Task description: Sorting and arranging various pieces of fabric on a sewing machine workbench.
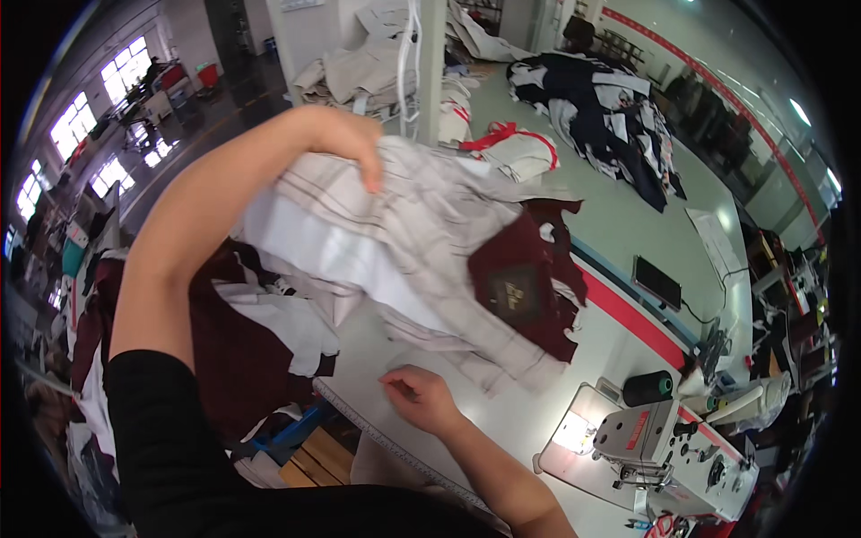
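Observation:
My left hand [350, 144] grips the upper edge of a beige plaid garment piece [417, 222] with a white underside [336, 242]. The cloth is raised over the sewing table and blurred by motion. At its right is a maroon cloth panel [494, 269] with a dark sewn label [514, 294] that bears writing; whether it is joined to the plaid cloth I cannot tell. My right hand [424, 400] hovers low over the white tabletop [363, 343], fingers loosely curled and nothing visible in them. It is apart from the cloth, near the measuring tape [390, 440] along the table's front edge.
A sewing machine [646, 437], its lamp lit, stands at right beside a black thread cone [647, 388]. A phone [658, 281] and dark garments [599, 128] lie on the green table [605, 208]. Maroon and white pieces [235, 336] hang at left. A pillar [430, 74] rises behind.

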### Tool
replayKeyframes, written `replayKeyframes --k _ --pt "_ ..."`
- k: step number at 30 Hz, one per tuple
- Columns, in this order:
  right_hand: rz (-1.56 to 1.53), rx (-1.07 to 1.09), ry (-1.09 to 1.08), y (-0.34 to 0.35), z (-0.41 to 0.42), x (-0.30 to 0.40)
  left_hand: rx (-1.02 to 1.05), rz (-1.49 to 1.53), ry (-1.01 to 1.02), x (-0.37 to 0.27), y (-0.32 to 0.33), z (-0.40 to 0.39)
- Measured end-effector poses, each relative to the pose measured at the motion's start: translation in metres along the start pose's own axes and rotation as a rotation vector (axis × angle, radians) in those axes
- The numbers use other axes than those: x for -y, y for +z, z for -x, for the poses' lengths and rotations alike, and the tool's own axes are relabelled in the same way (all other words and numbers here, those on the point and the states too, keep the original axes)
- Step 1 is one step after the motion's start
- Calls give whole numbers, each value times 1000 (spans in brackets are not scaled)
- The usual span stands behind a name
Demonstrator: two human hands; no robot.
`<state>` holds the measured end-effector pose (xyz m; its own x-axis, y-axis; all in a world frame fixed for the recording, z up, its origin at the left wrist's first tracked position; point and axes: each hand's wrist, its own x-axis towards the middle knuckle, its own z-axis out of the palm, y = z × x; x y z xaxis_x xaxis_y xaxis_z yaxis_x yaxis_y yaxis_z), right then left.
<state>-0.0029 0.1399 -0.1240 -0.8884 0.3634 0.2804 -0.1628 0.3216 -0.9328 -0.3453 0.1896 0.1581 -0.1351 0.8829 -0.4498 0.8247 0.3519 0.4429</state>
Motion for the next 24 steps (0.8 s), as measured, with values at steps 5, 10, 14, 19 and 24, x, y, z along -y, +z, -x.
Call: replayKeyframes --k 5,10,14,19,24 --pt "19 24 8 -2 -1 4 -131 -387 -236 82 -67 23" --pt "5 9 17 -1 0 1 -272 -829 -645 152 -103 35" --pt "20 22 7 1 -2 3 -756 -867 -779 234 -54 19" --pt "25 -22 26 -7 -2 -1 -179 -146 -523 187 39 -59" --pt "12 2 21 0 0 2 -160 -112 -564 174 87 -61"
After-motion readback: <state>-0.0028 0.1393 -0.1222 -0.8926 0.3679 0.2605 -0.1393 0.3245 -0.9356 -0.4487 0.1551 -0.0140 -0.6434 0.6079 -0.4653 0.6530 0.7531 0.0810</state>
